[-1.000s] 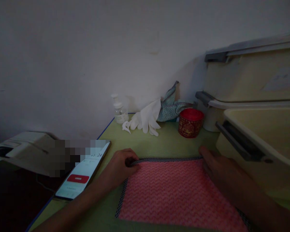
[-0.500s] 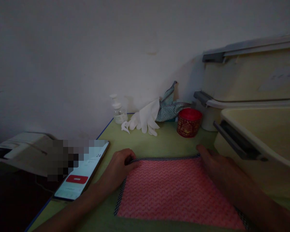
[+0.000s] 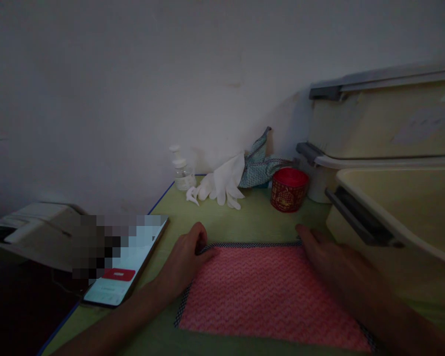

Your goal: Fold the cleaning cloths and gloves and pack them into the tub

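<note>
A pink cleaning cloth (image 3: 259, 291) with a black-and-white checked border lies spread out before me on the pale green tabletop (image 3: 152, 326). My left hand (image 3: 187, 257) is at its far left corner, fingers curled and thumb over the edge, closed on the cloth. At the far right corner my right hand (image 3: 333, 267) holds the border, one finger reaching past the edge; its other fingertips are partly hidden. Its forearm covers part of the cloth's right side.
A lit phone (image 3: 114, 284) lies left of my left forearm. Along the wall are a clear pump bottle (image 3: 183, 175), white gloves (image 3: 222, 183), a blue-green cloth (image 3: 257, 168) and a red tub (image 3: 289, 190). Cream storage boxes (image 3: 378, 123) and an open bin (image 3: 367, 267) stand right.
My right hand has shifted slightly left along with the cloth's far right corner. The fingers of my left hand have lifted a little. The view has turned slightly.
</note>
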Tool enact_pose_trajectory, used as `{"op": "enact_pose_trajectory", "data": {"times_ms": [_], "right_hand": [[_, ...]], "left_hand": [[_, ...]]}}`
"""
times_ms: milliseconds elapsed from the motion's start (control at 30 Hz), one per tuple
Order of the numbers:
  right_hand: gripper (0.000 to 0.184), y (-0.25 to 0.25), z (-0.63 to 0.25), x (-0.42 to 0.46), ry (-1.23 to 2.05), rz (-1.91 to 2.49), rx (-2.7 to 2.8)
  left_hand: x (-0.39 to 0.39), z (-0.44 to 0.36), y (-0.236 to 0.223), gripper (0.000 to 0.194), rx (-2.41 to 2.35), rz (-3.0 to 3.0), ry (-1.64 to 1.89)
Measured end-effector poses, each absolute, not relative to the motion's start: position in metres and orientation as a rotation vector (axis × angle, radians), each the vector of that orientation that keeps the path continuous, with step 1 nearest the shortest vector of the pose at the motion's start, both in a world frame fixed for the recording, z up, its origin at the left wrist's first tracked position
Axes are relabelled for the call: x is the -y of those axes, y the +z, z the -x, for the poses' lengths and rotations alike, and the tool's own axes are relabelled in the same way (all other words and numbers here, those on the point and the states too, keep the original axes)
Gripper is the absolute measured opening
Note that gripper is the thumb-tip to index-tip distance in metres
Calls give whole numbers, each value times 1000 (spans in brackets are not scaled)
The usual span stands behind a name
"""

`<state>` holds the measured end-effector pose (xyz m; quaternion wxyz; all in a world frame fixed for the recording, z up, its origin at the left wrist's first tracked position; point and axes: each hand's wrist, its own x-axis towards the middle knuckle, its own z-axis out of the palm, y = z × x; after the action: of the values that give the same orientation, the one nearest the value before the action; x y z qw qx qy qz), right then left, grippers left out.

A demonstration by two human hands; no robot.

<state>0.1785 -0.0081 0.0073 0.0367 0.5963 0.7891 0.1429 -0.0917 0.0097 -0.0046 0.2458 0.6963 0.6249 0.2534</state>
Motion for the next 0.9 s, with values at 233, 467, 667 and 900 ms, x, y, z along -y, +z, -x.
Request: {"op": "enact_pose_trajectory", "data": {"times_ms": [233,467,667,900], "right_hand": [[50,11,-179,10,470,-1828,-2380],[49,11,-178,9,496,-1799,-2394],[43,7,-180,10,615,-1816,-2474],[41,10,-182,11,1132,-1539,-2910]], "left_hand": [[-9,90,-6,24,-1697,-1876,763],[-11,92,-8,21,-1644,-1894,747],[-10,92,-10,15,-1542,-1877,781],[-9,92,-12,17,-1575,-1971,819]]}}
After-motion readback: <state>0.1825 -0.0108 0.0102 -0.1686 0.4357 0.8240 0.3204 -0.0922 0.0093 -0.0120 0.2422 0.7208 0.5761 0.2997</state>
